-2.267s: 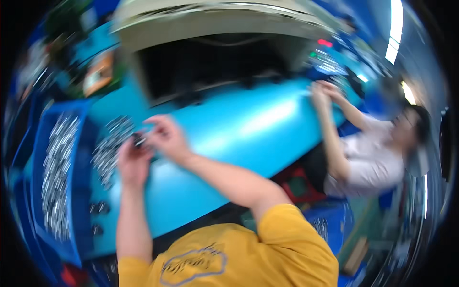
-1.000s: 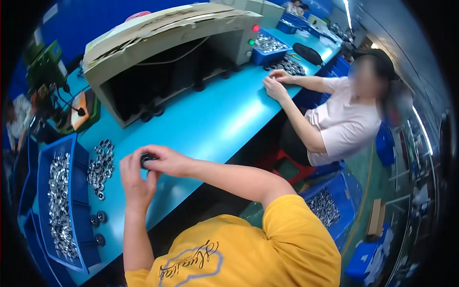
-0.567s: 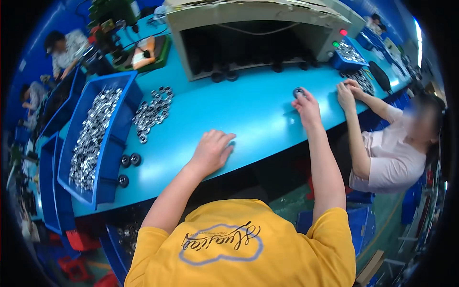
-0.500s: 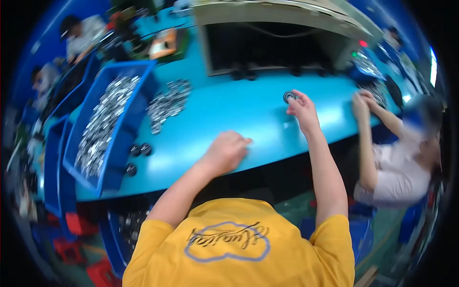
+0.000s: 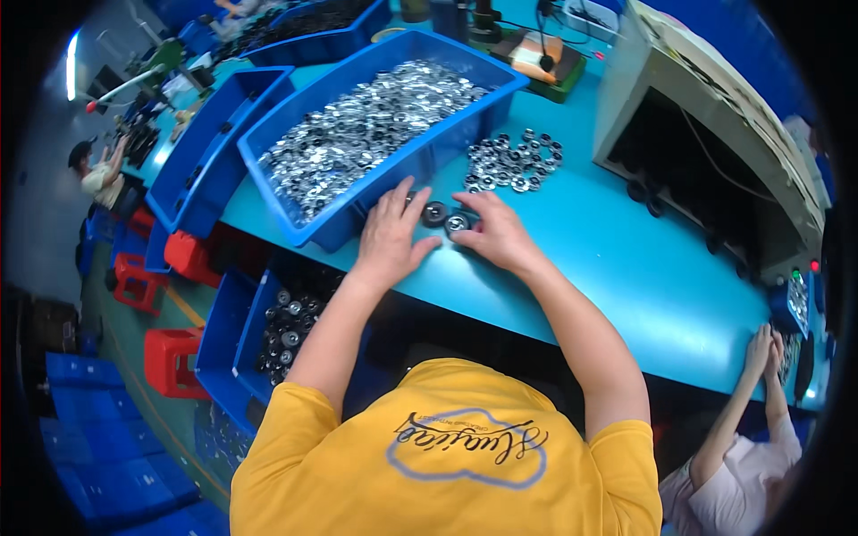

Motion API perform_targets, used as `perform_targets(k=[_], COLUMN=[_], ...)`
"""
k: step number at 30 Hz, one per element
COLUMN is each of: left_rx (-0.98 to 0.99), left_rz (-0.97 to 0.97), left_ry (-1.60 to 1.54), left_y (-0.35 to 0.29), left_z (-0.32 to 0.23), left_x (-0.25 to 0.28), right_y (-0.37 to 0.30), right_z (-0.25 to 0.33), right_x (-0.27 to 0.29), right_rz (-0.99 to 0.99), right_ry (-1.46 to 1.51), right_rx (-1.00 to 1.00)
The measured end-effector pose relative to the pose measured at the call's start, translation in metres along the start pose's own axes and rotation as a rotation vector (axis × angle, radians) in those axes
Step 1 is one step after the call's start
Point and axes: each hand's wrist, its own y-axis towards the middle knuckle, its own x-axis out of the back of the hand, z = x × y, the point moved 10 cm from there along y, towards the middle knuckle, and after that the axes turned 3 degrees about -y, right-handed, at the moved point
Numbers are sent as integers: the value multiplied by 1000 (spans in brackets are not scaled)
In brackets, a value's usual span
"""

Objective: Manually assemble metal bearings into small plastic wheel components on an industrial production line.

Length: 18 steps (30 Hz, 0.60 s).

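On the blue table, my right hand (image 5: 500,234) has thumb and fingers around a small black wheel (image 5: 458,223) with a shiny metal centre. Touching or almost touching it on the left is a second black wheel (image 5: 435,213). My left hand (image 5: 391,234) is beside these wheels, thumb and fingers apart. A third dark round piece (image 5: 411,197) shows partly behind its fingertips; whether they touch it I cannot tell. Just beyond both hands lies a loose spread of shiny metal round parts (image 5: 514,163).
A blue bin (image 5: 323,234) full of shiny metal parts stands at the left. A lower bin holds black wheels (image 5: 288,332). A large beige machine (image 5: 617,98) with a dark opening is at the right. A co-worker (image 5: 742,464) sits at the far right, near red stools (image 5: 174,357) opposite.
My view has swung left. My right hand has brought its wheel from the table's right part to the wheels beside the bin. My left hand has moved there too, its fingers now spread.
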Motion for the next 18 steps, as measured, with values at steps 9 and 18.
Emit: perform_targets(k=[9, 18], left_rx=[-23, 90], left_rz=[222, 271], left_ry=[84, 113], left_y=[-1, -66], left_z=[25, 49], left_x=[-60, -28], right_y=[31, -8], right_z=[-8, 31], right_x=[-67, -118], right_rz=[-89, -60], right_ry=[-488, -482], right_rx=[111, 119])
